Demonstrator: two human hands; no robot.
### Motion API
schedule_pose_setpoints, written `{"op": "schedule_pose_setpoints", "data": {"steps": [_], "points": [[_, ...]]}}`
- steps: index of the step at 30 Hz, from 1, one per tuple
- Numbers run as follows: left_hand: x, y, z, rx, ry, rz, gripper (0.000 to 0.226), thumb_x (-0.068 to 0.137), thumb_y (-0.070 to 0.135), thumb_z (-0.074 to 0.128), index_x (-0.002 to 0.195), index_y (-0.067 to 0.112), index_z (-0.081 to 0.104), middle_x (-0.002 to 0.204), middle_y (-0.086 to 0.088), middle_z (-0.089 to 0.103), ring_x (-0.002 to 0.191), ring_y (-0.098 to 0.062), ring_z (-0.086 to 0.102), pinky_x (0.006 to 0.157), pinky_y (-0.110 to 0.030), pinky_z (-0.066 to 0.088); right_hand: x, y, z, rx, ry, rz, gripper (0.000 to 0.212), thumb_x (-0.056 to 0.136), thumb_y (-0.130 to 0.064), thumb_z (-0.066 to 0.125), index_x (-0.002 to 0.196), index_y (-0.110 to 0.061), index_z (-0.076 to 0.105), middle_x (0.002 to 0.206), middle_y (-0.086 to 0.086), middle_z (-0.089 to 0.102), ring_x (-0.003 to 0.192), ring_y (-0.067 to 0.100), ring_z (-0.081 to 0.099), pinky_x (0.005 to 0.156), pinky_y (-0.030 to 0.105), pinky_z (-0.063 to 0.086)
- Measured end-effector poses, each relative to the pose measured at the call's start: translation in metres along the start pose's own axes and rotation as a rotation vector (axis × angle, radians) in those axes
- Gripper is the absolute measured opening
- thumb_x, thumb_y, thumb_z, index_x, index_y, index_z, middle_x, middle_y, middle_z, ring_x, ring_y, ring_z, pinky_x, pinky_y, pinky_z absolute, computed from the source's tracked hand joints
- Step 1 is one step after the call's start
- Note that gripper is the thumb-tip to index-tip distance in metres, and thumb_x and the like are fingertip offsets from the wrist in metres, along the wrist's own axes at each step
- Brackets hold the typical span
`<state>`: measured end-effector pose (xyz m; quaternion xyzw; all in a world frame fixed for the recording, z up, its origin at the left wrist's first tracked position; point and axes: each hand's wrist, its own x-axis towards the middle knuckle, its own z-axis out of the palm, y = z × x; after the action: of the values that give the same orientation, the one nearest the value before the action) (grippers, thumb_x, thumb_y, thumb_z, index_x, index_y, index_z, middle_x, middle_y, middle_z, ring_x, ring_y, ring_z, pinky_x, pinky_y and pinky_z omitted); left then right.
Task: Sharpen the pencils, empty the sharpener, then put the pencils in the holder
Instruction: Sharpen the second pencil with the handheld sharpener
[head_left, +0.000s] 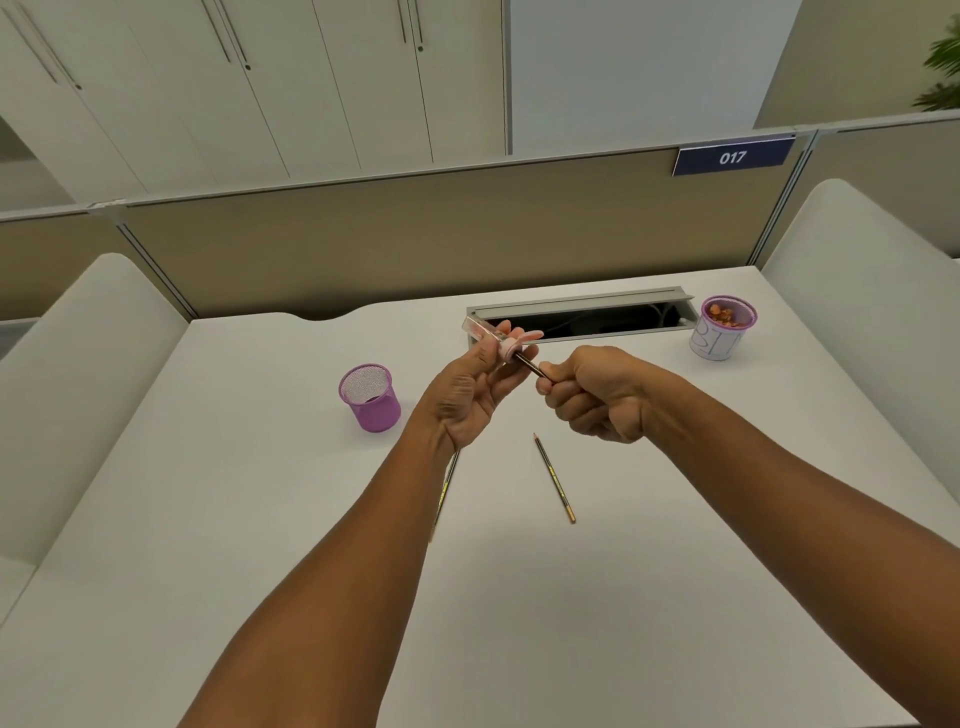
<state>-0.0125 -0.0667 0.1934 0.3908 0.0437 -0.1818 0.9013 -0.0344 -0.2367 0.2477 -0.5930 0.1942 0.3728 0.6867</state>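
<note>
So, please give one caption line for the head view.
Left hand holds sharpener, right hand turns pencil in it.

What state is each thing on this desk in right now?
Pink-and-clear sharpener: held in left hand.
Dark pencil: gripped by right hand, tip in sharpener.
Second pencil: lying flat, pointed.
Purple mesh cup: upright.
Paper-wrapped cup: holds shavings.
Cable hatch: open.

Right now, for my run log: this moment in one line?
step: sharpening | left hand: pink-and-clear sharpener | right hand: dark pencil | purple mesh holder: empty
</note>
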Motion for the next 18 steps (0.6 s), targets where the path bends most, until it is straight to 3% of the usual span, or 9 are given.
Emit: {"op": "schedule_pose_setpoints", "data": {"steps": [5,9,18], "points": [[0.001,-0.002,0.001,0.022,0.01,0.029,0.029,0.103,0.023,0.047,0.127,0.006,0.052,0.118,-0.012,0.072,0.105,-0.027,0.071,0.085,-0.033,0.06,0.007,0.015,0.005,-0.518,0.337,-0.295,0.036,0.1,-0.031,0.041,0.081,-0.01,0.064,0.064,0.001,0.052,0.053,0.012,0.04,0.047,0.023,0.033],[0.002,-0.001,0.001,0.004,0.032,0.03,0.025,0.104,0.023,0.045,0.121,0.006,0.053,0.119,-0.013,0.072,0.107,-0.03,0.07,0.087,-0.035,0.06,0.013,0.025,0.003,-0.771,0.475,-0.482,0.037,0.1,-0.034,0.038,0.08,-0.016,0.064,0.079,-0.003,0.058,0.071,0.01,0.05,0.058,0.024,0.037],[-0.001,-0.004,-0.001,-0.088,0.078,0.005,0.02,0.105,0.02,0.044,0.114,0.006,0.055,0.118,-0.017,0.071,0.108,-0.034,0.07,0.089,-0.038,0.058,0.025,0.042,-0.007,-0.737,0.464,-0.564,0.027,0.1,-0.033,0.04,0.091,-0.017,0.06,0.081,-0.006,0.058,0.073,0.009,0.051,0.059,0.025,0.037]]}}
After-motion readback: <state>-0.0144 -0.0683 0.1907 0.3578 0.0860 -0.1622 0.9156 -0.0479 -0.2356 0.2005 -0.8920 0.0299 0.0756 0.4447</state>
